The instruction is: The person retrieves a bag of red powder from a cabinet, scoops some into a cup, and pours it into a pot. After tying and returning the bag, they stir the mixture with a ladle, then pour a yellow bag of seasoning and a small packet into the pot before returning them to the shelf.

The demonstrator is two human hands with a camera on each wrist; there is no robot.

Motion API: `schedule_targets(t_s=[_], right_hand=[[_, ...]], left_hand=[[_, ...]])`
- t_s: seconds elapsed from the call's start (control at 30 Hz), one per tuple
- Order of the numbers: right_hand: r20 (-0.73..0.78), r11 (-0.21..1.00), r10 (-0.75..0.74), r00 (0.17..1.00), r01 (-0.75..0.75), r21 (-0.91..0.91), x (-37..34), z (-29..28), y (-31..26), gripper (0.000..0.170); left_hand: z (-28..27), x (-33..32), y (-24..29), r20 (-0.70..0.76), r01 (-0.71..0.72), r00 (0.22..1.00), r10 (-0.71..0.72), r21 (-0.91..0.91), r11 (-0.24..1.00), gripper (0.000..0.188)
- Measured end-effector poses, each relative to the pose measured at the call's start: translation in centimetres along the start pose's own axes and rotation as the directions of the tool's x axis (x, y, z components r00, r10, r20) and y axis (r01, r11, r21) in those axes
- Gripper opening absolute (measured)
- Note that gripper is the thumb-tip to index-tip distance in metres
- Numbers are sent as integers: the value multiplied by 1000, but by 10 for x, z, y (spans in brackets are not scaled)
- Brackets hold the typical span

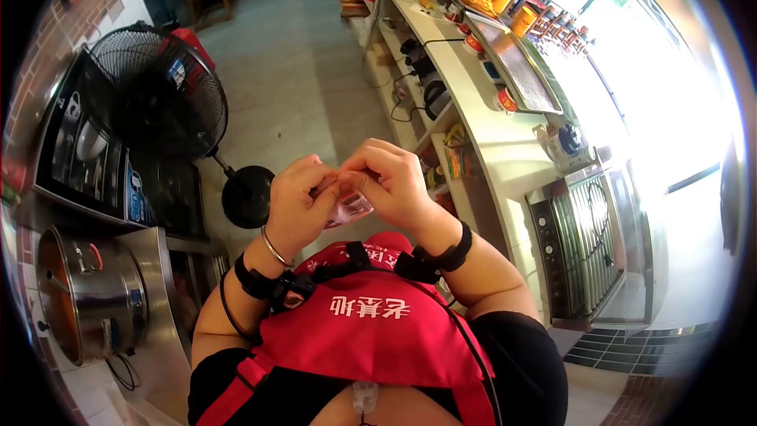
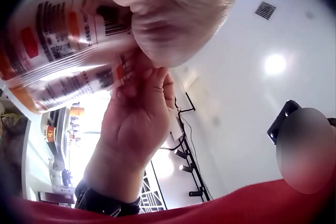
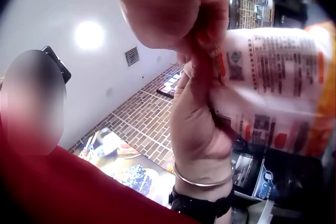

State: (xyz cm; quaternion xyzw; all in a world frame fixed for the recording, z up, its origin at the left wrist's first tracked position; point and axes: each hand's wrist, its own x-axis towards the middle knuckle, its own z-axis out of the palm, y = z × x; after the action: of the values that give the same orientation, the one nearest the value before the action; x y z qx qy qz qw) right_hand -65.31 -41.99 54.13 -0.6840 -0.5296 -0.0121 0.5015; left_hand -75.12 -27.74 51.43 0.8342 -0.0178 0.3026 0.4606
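Both hands meet in front of the chest on a printed clear plastic packet (image 1: 349,209) with orange ends, text blocks and a barcode. My left hand (image 1: 296,199) pinches its edge between thumb and curled fingers. Right beside it, my right hand (image 1: 392,181) pinches the same edge, fingertips touching or nearly touching the left ones. In the left wrist view the packet (image 2: 68,50) stretches away from the hands to the left. The right wrist view has the packet's (image 3: 278,77) printed side facing the camera. The pinched edge is mostly hidden by the fingers.
A long counter (image 1: 505,150) on the right bears a metal tray (image 1: 516,67), red cups and a grill (image 1: 583,244). To the left stand a black fan (image 1: 158,91), a black round base (image 1: 248,197) and a large steel pot (image 1: 91,292).
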Motion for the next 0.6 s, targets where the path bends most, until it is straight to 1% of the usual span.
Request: schedule_targets(t_s=[0.07,0.1,0.17,0.2,0.27,0.3,0.33,0.37,0.4,0.43,0.47,0.5,0.53,0.57,0.6], right_hand=[[-83,981,101,991,-85,177,-3,1,0,3],[-91,980,102,991,-85,177,-4,2,2,3],[-166,948,198,966,-145,285,-7,4,8,7],[-174,947,199,965,-144,286,-8,3,9,7],[-233,944,195,953,-118,309,-8,1,11,2],[-247,945,196,949,-116,307,-9,-2,13,2],[-268,990,40,963,-3,139,-8,-6,15,3],[-261,993,-116,958,110,-37,-8,-10,17,5],[-234,979,-206,950,200,-51,-9,-14,20,7],[-252,980,-200,947,188,-69,-10,-16,19,7],[-208,978,-199,958,180,-106,-12,-17,16,6],[-160,975,-194,968,172,-141,-14,-18,16,6],[-163,982,-166,973,149,-113,-15,-18,16,5],[-176,982,-160,971,139,-124,-16,-17,19,5],[-219,995,-95,971,88,-44,-19,-13,24,5]], left_hand=[[4,3,1,-50,-40,998,41,3,999,10],[6,5,3,-43,-45,998,45,4,999,10],[8,8,7,-30,14,999,-13,14,1000,13],[10,11,8,-23,10,1000,-9,16,1000,13],[14,17,7,-36,-186,981,188,53,981,11],[17,20,10,-25,-195,980,197,50,979,11],[20,22,13,-45,-223,972,230,113,968,10],[24,24,16,-62,-253,962,267,174,952,10],[26,23,16,-47,-270,959,281,161,949,10],[24,19,13,27,-175,985,173,183,967,11],[23,17,10,99,-81,993,61,214,973,12],[26,18,9,117,-96,990,73,202,975,12],[28,19,7,123,-71,991,48,184,980,11],[31,20,5,126,-46,992,25,170,984,9],[34,21,2,136,-55,990,33,164,985,9]])
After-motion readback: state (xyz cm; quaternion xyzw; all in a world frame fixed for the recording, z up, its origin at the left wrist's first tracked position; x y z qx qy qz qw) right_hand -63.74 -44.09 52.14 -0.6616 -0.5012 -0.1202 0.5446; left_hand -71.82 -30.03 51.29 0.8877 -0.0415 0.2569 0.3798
